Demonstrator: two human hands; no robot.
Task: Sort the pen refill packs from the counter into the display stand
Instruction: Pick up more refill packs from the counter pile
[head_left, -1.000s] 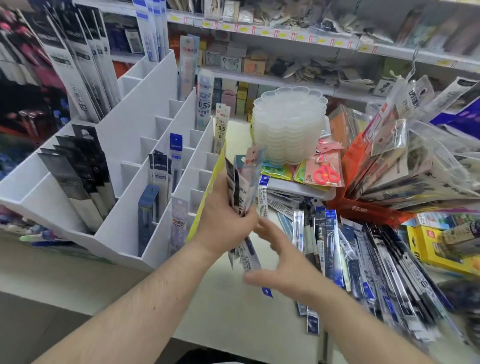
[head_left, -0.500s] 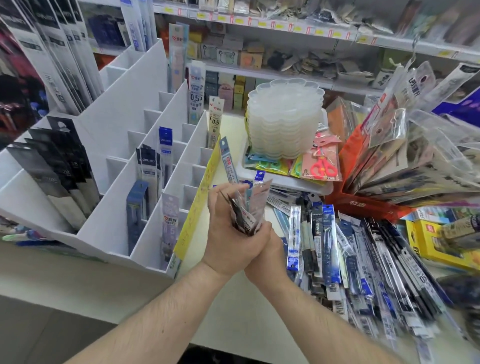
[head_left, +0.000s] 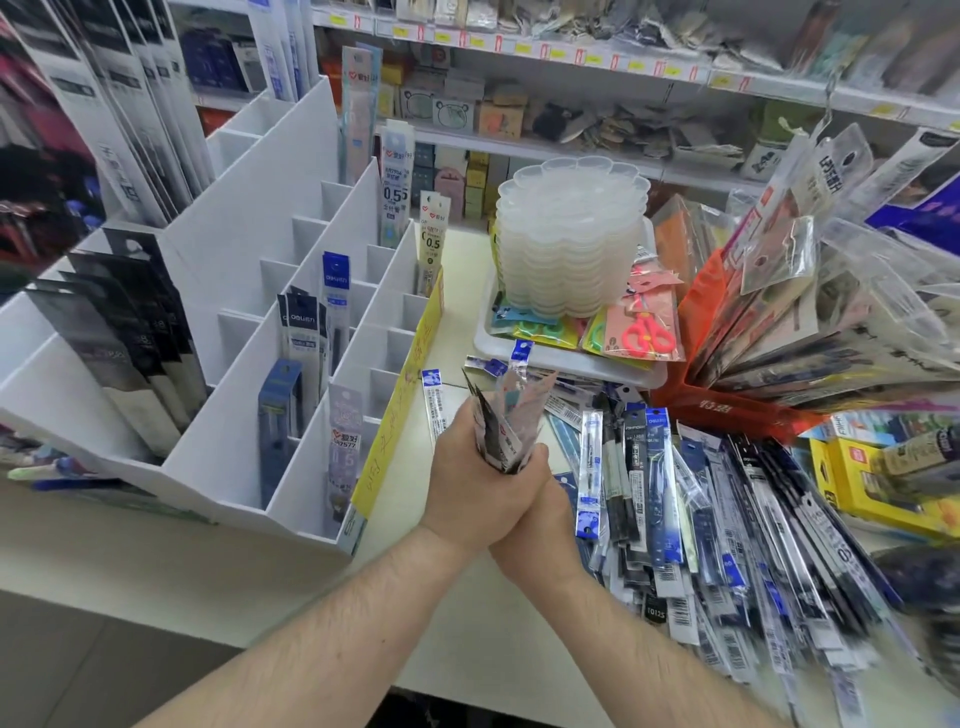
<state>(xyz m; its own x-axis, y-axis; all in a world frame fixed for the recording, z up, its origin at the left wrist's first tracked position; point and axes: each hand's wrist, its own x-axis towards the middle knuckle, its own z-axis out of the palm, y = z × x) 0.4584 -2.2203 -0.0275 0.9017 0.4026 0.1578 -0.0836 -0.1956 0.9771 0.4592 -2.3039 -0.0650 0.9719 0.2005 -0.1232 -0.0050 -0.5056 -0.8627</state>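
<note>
My left hand (head_left: 470, 478) grips a bundle of pen refill packs (head_left: 506, 415) upright above the counter. My right hand (head_left: 545, 525) sits under and behind it, cupped against the bundle's lower end and largely hidden by the left hand. A big loose pile of refill packs (head_left: 691, 530) covers the counter to the right. The white display stand (head_left: 249, 270) with stepped compartments stands to the left; some slots hold packs, such as blue-topped packs (head_left: 335, 291) and dark packs (head_left: 130, 338).
A stack of clear plastic trays (head_left: 571, 244) sits on a white tray with scissors packs (head_left: 647, 332). A red bin (head_left: 727, 405) of hanging packs fans out at right. Yellow boxes (head_left: 872, 483) lie at the far right. Shelves (head_left: 571, 52) run behind.
My hands came together: the right hand moved from spread fingers by the pile to under the bundle, which my left hand now holds upright and squared.
</note>
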